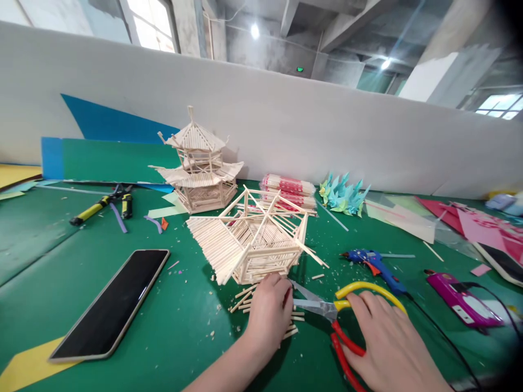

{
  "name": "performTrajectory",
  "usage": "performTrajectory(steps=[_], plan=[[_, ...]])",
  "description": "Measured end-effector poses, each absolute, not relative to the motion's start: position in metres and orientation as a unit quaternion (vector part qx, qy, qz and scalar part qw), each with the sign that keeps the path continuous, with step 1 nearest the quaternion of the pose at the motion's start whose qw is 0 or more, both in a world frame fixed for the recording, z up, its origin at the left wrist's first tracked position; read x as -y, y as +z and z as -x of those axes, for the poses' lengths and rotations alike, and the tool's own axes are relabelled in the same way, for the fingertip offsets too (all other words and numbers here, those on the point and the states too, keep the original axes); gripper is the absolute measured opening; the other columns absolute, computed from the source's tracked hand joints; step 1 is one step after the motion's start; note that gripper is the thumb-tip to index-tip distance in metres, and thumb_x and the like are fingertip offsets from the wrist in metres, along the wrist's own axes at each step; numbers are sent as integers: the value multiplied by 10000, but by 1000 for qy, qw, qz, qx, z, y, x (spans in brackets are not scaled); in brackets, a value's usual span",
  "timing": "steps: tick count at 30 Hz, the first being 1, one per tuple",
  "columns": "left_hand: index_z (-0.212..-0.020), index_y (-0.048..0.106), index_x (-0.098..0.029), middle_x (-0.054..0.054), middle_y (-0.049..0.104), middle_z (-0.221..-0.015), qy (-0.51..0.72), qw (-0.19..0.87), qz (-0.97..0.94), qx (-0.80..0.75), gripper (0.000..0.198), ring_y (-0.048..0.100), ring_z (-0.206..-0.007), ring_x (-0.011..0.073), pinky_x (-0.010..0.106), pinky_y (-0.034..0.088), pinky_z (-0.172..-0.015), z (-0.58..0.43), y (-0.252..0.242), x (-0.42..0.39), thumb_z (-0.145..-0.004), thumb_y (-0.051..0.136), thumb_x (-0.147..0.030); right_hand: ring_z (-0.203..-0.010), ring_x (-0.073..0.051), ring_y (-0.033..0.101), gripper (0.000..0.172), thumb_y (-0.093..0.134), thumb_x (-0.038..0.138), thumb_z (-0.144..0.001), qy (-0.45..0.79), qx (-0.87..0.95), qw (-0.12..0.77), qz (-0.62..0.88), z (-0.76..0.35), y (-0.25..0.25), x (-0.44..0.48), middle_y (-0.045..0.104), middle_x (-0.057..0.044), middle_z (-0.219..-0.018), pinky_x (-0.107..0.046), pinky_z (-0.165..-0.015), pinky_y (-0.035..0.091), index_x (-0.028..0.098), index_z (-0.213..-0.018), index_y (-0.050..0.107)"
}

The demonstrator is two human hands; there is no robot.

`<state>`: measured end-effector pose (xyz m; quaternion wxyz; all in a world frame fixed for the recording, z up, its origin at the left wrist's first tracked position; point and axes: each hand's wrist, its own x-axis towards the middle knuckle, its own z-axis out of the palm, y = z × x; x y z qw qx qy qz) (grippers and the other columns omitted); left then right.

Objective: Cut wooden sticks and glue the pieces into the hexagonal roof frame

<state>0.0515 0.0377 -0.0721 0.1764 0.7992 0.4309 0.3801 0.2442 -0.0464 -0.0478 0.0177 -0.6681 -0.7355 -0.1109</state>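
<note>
Two hands are mine: in front of the stick model (267,252), my left hand (269,309) is curled, its grip hidden; nearer and right of the model, my right hand (386,335) grips spread scissors (327,310), best angled clear of the left.

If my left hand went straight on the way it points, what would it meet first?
Most likely your left hand would meet the partly roofed wooden-stick pavilion, though depth is unclear.
</note>
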Motion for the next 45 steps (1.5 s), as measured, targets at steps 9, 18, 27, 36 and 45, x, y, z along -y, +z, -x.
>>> performTrajectory(steps=[9, 18, 27, 36, 45], plan=[[-1021, 541, -180, 46, 602, -875, 539, 148, -707, -433, 228, 567, -764, 153, 258, 461, -674, 7, -58, -20, -814, 491, -100, -853, -254, 627, 482, 529, 443, -736, 13, 642, 74, 763, -306, -73, 72, 622, -145, -1028, -395, -759, 515, 116, -1086, 480], [-1057, 531, -154, 71, 551, -890, 462, 69, -813, -349, 314, 558, -776, 150, 230, 472, -660, 43, -67, -11, -775, 489, -24, -1015, -265, 572, 456, 547, 462, -729, 9, 703, 40, 710, -333, -76, 49, 577, -113, -1159, -406, -862, 475, 182, -1087, 578], [-970, 603, -201, 98, 608, -938, 404, 58, -809, -423, 201, 615, -846, 194, 267, 520, -711, 34, -83, -28, -818, 474, -178, -926, -299, 585, 360, 507, 386, -768, -92, 727, 114, 671, -302, -39, 9, 617, -124, -1068, -454, -760, 475, 182, -1050, 598], [-837, 632, -153, 97, 645, -852, 392, 145, -789, -451, 191, 621, -795, 180, 284, 520, -703, 32, -68, -34, -809, 446, -116, -840, -169, 560, 153, 450, 115, -819, 167, 836, 195, 485, -182, -49, -15, 610, -28, -895, -299, -744, 444, 205, -893, 550], [-876, 626, -137, 85, 653, -860, 380, 144, -786, -466, 182, 617, -802, 165, 252, 497, -712, 41, -67, -48, -807, 457, -126, -892, -195, 556, 224, 418, 139, -855, 144, 838, 218, 479, -170, -75, -44, 627, -68, -966, -340, -797, 434, 183, -1000, 583]])
